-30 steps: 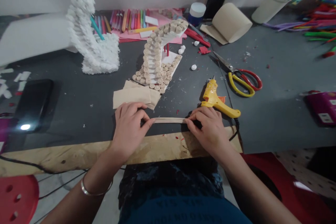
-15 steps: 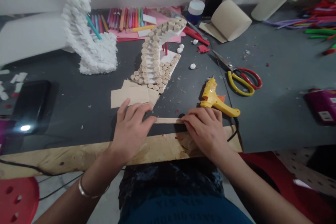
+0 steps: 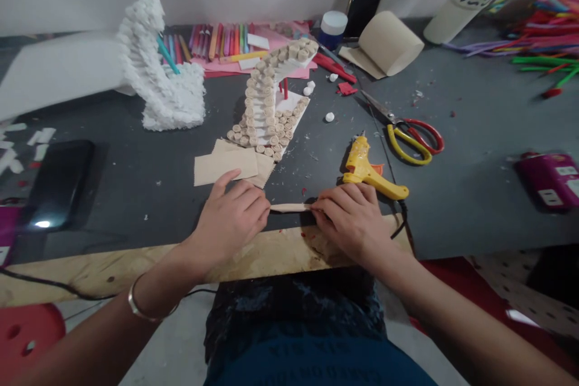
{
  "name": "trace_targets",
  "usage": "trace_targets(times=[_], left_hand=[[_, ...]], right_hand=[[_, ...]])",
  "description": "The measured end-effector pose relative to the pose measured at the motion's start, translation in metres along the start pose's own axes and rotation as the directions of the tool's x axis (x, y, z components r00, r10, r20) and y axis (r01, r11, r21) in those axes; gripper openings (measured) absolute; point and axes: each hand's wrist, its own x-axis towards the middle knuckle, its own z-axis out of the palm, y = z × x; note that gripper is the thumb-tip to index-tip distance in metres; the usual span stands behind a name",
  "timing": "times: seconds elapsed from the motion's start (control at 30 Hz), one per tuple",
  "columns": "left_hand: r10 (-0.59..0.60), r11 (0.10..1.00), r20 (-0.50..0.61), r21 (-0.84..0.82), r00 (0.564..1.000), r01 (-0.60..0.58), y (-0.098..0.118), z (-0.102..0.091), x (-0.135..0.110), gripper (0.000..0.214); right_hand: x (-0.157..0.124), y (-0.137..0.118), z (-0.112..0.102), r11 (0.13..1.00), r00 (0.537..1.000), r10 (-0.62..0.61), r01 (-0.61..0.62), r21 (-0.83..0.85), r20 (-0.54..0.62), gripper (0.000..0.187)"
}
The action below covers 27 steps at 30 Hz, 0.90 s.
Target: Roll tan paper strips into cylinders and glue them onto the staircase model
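The left hand (image 3: 230, 217) and right hand (image 3: 353, 223) pinch opposite ends of a narrow paper strip (image 3: 289, 207) near the front edge of the dark surface (image 3: 474, 211). A yellow glue gun (image 3: 368, 172) lies just beyond the right hand, with scissors (image 3: 407, 142) farther right. Brown paper pieces (image 3: 226, 166) lie just beyond the left hand, touching a paper staircase model (image 3: 266, 102).

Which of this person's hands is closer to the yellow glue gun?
The right hand is nearer, lying just below the yellow glue gun. The left hand is farther away, on the far end of the tan paper strip from the gun.
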Motion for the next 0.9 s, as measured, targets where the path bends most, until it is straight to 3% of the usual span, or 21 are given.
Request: trace_targets(times=[0.13, 0.3, 0.4, 0.53, 0.63, 0.9], left_hand=[[-0.151, 0.976, 0.013, -0.156, 0.988, 0.151, 0.000, -0.002, 0.001, 0.022], [-0.225, 0.902, 0.176, -0.334, 0.958, 0.273, -0.011, -0.005, 0.003, 0.022], [-0.209, 0.894, 0.217, -0.353, 0.954, 0.276, -0.016, -0.005, 0.004, 0.024], [-0.149, 0.944, 0.183, -0.267, 0.972, 0.195, -0.017, -0.003, 0.005, 0.025], [-0.106, 0.963, 0.170, -0.227, 0.980, 0.144, -0.018, 0.001, 0.006, 0.024], [0.013, 0.943, 0.149, -0.331, 0.989, 0.037, -0.034, 0.013, 0.006, 0.022]], right_hand=[[0.000, 0.000, 0.001, 0.969, 0.993, 0.098, -0.112, 0.220, 0.072, 0.010], [0.004, 0.004, -0.008, 0.901, 0.940, 0.159, -0.263, 0.346, 0.301, 0.008], [0.007, 0.006, -0.010, 0.938, 0.947, 0.106, -0.197, 0.284, 0.305, 0.010], [0.011, 0.007, -0.005, 0.990, 0.981, -0.004, -0.024, 0.141, 0.196, 0.016], [0.011, 0.007, -0.001, 0.997, 0.988, -0.041, 0.032, 0.065, 0.148, 0.022], [0.006, 0.014, 0.006, 0.987, 0.977, -0.123, 0.103, 0.120, 0.173, 0.022]])
